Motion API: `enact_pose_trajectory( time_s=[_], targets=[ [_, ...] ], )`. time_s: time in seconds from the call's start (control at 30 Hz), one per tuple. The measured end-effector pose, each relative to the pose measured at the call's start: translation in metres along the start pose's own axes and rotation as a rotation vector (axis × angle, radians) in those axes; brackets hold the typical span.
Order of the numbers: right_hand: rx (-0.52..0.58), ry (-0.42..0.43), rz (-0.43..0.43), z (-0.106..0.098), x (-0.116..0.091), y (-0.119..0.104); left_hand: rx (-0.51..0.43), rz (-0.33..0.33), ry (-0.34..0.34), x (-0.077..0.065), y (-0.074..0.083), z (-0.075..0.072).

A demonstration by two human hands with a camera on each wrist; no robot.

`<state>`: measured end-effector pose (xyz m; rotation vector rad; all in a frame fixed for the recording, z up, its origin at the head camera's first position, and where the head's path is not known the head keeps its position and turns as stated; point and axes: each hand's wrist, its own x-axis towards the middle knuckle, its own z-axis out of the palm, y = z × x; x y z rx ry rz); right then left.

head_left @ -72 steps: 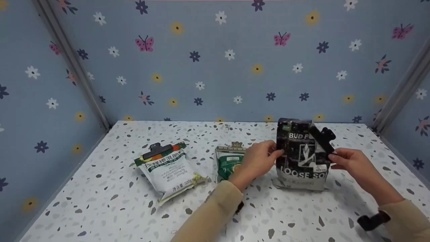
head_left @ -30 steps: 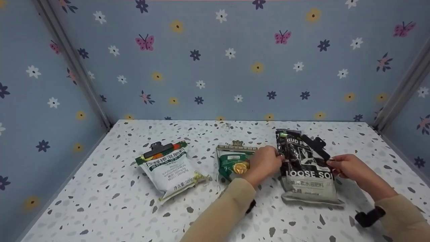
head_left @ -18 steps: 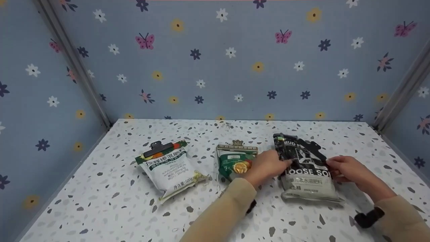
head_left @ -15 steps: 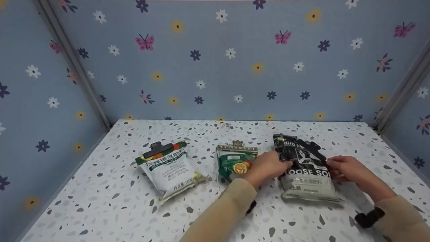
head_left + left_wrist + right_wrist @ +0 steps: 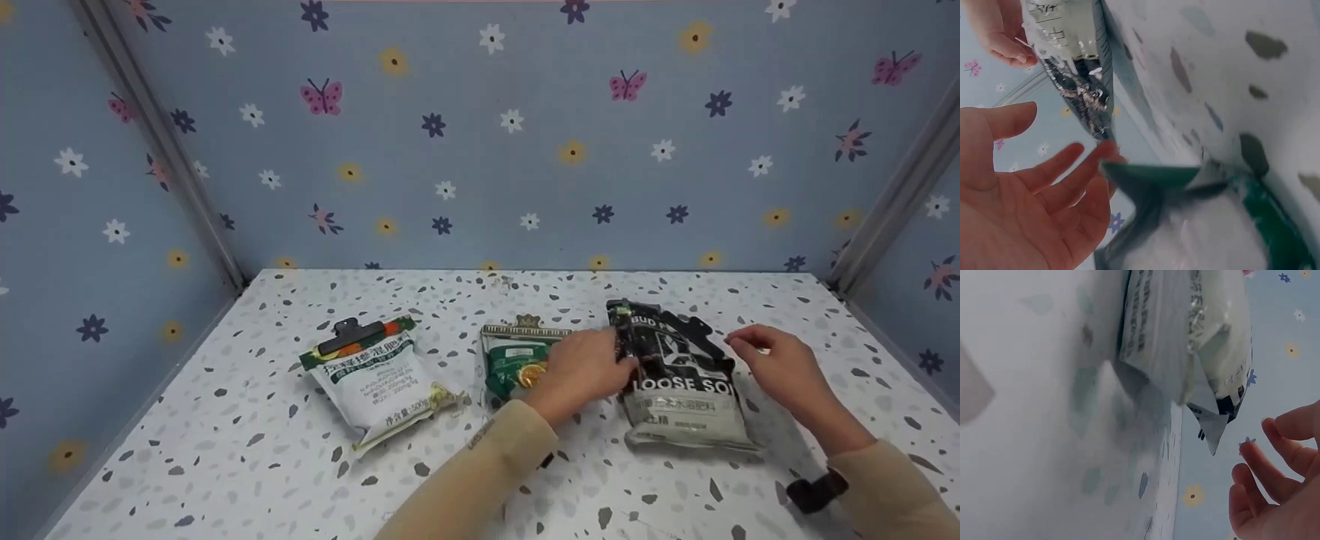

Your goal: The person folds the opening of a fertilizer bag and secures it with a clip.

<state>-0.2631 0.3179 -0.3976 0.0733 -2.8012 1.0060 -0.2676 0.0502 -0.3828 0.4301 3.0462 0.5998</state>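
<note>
A black-and-grey "LOOSE SO…" bag (image 5: 679, 397) leans back on the table at right. Its top right corner is folded, with a black bag clip (image 5: 694, 334) set slantwise across it. Beside the bag's left edge is my left hand (image 5: 589, 367); in the left wrist view its thumb stands apart from the loosely spread fingers (image 5: 1067, 194), whose tips appear close to the bag's top, contact unclear. My right hand (image 5: 784, 375) is just right of the clip, apart from the bag. The right wrist view shows its fingers (image 5: 1264, 472) loosely bent around nothing.
A white bag (image 5: 390, 386) with a black clip (image 5: 349, 335) lies at left. In the middle, partly behind my left hand, is a green pouch (image 5: 506, 367) with a gold clip (image 5: 525, 330). Patterned walls (image 5: 480, 150) enclose the speckled table (image 5: 247, 450).
The bag was tipped back from upright and lowered slightly. My right hand has let go of its right side and moved up and right; my left hand has drawn slightly back left.
</note>
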Motion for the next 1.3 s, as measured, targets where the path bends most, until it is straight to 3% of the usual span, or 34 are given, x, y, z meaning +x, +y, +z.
enact_pose_trajectory(
  time_s=[0.3,0.57,0.87,1.3],
  targets=[
    [0.000,0.028,-0.148,0.007,-0.014,-0.032,0.055,0.139,0.095,-0.019,-0.023,-0.030],
    [-0.011,0.036,-0.290,0.019,-0.029,-0.052,0.148,0.195,0.154,-0.035,-0.050,-0.041],
    [-0.081,-0.030,-0.391,0.036,-0.036,-0.076,0.256,0.169,0.072,-0.051,-0.079,-0.047],
    [-0.302,-0.009,-0.437,0.066,-0.052,-0.102,0.248,0.119,0.059,-0.088,-0.121,-0.041]
  ],
)
